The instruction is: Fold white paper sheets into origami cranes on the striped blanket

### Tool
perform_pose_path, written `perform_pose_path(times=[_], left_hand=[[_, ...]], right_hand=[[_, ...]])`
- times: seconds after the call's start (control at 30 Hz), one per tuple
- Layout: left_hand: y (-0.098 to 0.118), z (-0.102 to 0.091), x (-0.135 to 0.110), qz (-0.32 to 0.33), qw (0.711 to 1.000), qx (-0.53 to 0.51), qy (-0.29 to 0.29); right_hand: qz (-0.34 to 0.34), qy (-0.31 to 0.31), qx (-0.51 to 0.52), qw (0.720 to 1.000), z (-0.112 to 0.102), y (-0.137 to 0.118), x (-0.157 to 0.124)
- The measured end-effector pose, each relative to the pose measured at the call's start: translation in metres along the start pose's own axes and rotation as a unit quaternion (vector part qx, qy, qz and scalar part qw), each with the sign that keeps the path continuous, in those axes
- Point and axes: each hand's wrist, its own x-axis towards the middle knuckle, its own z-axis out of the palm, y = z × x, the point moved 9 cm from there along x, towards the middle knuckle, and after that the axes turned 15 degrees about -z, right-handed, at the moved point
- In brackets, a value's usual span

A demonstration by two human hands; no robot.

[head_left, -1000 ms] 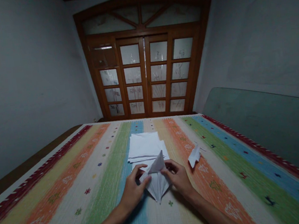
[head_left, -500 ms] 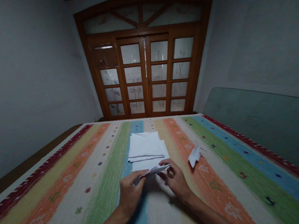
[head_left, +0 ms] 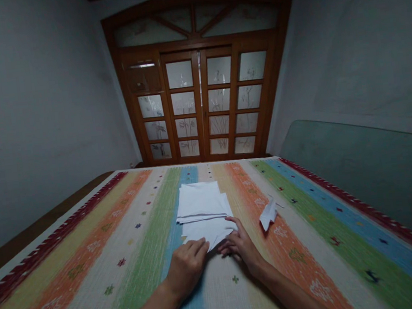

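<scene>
A white piece of folded paper (head_left: 213,239) is between my two hands, low over the near end of the paper stack. My left hand (head_left: 189,264) is closed on its near left edge, thumb and fingers pressed together. At the right edge of the same paper, my right hand (head_left: 241,245) pinches it, with the index finger reaching up along the side. The paper's folds are hard to make out against the white sheets. Just beyond lies a stack of white paper sheets (head_left: 199,199), slightly out of line with each other. To the right rests a folded paper crane (head_left: 269,213).
A striped, patterned tablecloth (head_left: 130,277) covers the table. A pale green board or chair back (head_left: 359,166) stands along the right side. Wooden doors with glass panes (head_left: 202,100) are beyond the far edge, between pale walls.
The folded paper has been tilted so its broad face shows instead of its edge. My left hand has turned over and lowered slightly; my right fingers have shifted along the paper's right side.
</scene>
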Motion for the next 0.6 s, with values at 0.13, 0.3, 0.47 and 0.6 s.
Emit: perform_pose_path(times=[0.13,0.3,0.47,0.6], left_hand=[[0.009,0.008,-0.001,0.009,0.998,-0.019,-0.065],[0.010,0.010,0.000,-0.004,0.980,-0.115,-0.161],[-0.017,0.011,0.009,-0.084,0.966,-0.179,-0.168],[-0.043,0.017,0.012,-0.169,0.946,-0.227,-0.160]], right_hand=[[-0.025,0.020,-0.075,0.997,-0.008,0.001,0.006],[-0.067,0.029,-0.118,0.990,-0.018,0.001,0.012],[-0.112,0.025,-0.187,0.976,-0.031,-0.009,0.020],[-0.105,0.001,-0.198,0.975,-0.036,-0.008,0.027]])
